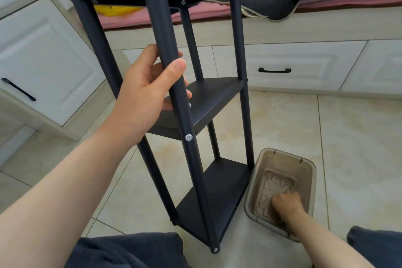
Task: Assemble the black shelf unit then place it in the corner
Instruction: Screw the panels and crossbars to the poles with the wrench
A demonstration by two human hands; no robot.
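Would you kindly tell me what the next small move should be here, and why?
Probably lift the right hand out of the brown bin with whatever part it is reaching for. The left hand grips the front pole of the black shelf unit, which stands on the floor, while the right hand's fingers are down at the bin's bottom; what they hold is hidden.

Shelf (208,98) stands on the floor (348,137). Just right of its base, a bin (313,172) with the right hand (287,204) inside. Left hand (148,87) grips its front pole (162,28). Drawers (282,59) behind it, cabinet (43,61) to its left.
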